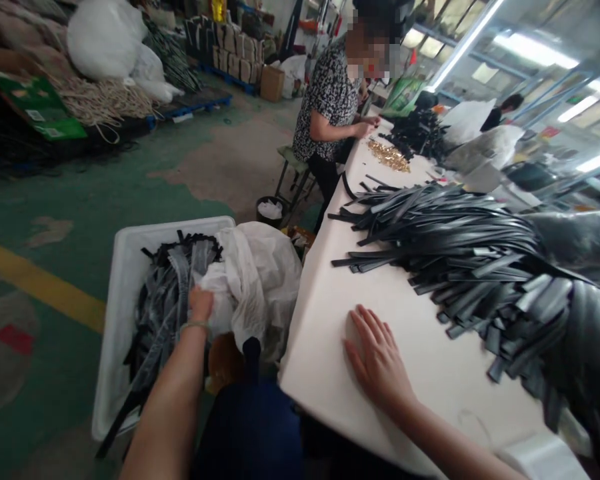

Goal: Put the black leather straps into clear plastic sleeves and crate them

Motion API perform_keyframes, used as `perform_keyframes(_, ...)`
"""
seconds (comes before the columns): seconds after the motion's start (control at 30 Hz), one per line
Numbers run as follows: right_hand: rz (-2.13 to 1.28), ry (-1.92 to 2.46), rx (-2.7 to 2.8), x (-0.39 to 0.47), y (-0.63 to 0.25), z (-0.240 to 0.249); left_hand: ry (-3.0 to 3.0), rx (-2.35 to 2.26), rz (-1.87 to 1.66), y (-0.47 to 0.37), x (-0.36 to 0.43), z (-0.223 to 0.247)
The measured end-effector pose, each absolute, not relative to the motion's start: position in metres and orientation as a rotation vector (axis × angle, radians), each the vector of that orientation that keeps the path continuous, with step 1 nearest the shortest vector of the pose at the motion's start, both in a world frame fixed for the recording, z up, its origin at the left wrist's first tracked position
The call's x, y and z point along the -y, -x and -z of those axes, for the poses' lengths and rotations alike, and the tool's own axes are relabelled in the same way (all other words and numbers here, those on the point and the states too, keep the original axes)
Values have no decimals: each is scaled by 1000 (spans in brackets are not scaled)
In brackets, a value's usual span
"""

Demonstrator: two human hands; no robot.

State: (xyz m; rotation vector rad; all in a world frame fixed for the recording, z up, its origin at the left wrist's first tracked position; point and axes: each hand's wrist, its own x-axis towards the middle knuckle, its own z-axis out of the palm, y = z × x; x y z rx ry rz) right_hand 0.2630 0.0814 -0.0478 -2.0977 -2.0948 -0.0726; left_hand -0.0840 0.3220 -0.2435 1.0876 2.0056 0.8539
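My left hand (201,305) reaches down over the white bin (111,320), closed at the edge of a crumpled white plastic sack (270,267). Its fingertips are partly hidden, and the sack's edge seems to be gripped in them. Just beside it, black straps (155,307), some under clear plastic film, lie heaped in the bin. On the white tabletop (325,347) my right hand (377,353) lies flat, fingers stretched out and holding nothing. Beyond it spreads a large pile of black straps (460,233), their ends pointing towards the table's left edge.
A person (325,100) sits on a stool (287,160) farther along the table, near gold-coloured small parts (390,157). A small black bucket (270,210) stands on the floor. Bundled cords (95,100) and a stuffed white bag (105,37) lie at the far left.
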Motion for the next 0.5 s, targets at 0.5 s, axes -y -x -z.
perform_keyframes(0.5,-111,1944,1930,-86,-252,21,-1006,-1590,-1567,128,-312,14)
